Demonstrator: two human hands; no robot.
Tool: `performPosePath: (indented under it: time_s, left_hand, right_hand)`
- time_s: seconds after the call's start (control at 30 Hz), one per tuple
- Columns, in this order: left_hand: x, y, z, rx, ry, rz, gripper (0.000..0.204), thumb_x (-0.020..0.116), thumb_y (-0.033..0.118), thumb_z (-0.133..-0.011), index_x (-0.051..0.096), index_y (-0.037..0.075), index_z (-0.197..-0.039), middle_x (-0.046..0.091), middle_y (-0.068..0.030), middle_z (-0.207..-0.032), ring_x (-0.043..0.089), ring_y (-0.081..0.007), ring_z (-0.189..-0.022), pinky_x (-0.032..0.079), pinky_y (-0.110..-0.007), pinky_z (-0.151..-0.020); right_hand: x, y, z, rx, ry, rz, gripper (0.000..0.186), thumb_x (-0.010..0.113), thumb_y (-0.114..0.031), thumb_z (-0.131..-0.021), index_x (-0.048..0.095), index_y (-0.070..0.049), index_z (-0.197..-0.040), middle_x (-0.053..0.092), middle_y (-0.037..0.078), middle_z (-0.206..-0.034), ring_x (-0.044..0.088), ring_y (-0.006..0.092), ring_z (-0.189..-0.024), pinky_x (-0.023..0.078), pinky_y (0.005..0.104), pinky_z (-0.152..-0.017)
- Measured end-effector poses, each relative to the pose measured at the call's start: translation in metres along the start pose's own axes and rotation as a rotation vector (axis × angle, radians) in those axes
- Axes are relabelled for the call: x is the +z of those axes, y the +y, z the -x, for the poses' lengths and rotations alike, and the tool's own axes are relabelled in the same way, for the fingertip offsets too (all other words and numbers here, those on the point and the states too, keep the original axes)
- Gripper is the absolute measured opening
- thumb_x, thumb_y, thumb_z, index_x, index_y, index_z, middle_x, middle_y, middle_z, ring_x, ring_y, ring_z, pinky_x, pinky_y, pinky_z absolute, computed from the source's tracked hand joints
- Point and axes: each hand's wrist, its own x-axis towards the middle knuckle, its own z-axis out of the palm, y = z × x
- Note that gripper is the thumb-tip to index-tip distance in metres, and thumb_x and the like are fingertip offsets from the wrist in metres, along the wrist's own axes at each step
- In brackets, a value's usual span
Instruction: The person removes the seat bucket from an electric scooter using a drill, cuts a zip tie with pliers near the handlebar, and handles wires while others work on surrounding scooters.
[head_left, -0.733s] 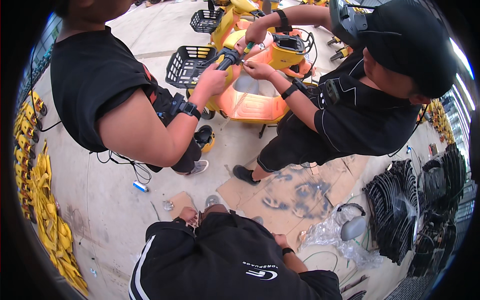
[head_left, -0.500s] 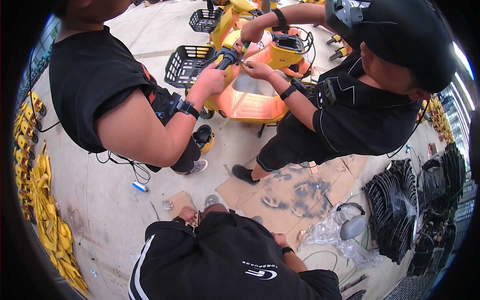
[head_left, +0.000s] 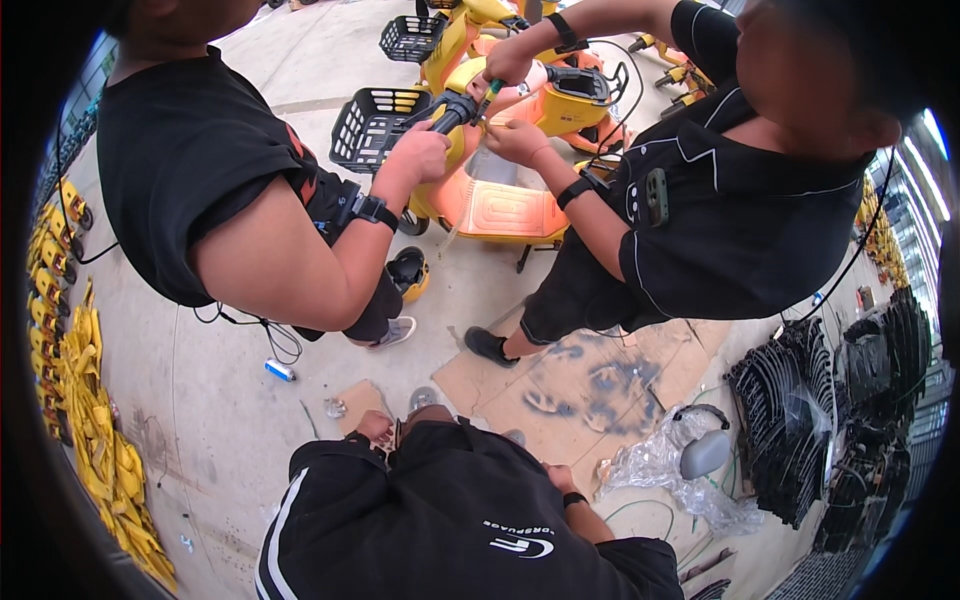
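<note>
At the lower edge, my left hand (head_left: 375, 428) hangs in front of my body with its fingers curled in. Whether anything is inside it is hidden. My right hand (head_left: 561, 479) rests low against my right side, its fingers mostly out of sight. Ahead stands a yellow scooter (head_left: 500, 208) with a black front basket (head_left: 376, 128). A co-worker on the left grips its black handlebar grip (head_left: 455, 115). Another co-worker, on the right, holds a tool with a green and yellow handle (head_left: 490, 96) against the handlebar, the other hand close below it.
Flattened cardboard (head_left: 590, 385) with dark smudges lies on the floor, near clear plastic wrap and a grey cushion-like part (head_left: 705, 454). Stacked black parts (head_left: 785, 420) stand at right, yellow parts (head_left: 105, 450) at left. A yellow helmet (head_left: 408, 274) and a blue can (head_left: 280, 371) sit nearby.
The co-worker on the right has raised their head and shifted their upper body, while both their hands stay at the handlebar. My own hands look unmoved.
</note>
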Motion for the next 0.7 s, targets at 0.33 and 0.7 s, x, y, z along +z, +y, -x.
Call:
performPosePath:
  time_s: [0.33,0.7]
  left_hand:
    - [0.001,0.006,0.004,-0.013,0.006,-0.013,0.019,0.049,0.009,-0.075,0.059,-0.001,-0.086,0.060,-0.0140,-0.068,0.058,-0.0214,-0.048,0.048,-0.031,-0.041]
    - [0.000,0.000,0.001,0.000,-0.009,-0.005,0.020,0.048,0.009,-0.074,0.058,-0.003,-0.087,0.059,-0.0157,-0.068,0.058,-0.0234,-0.049,0.048,-0.032,-0.041]
  right_hand:
    - [0.002,0.009,-0.008,-0.001,-0.003,-0.021,0.044,0.058,-0.033,-0.069,0.060,0.008,-0.084,0.061,0.018,-0.081,0.059,0.0223,-0.078,0.045,0.0290,-0.071]
    - [-0.001,-0.005,0.006,0.006,0.009,-0.004,0.044,0.058,-0.032,-0.068,0.060,0.009,-0.084,0.061,0.018,-0.083,0.059,0.0229,-0.080,0.044,0.0293,-0.073]
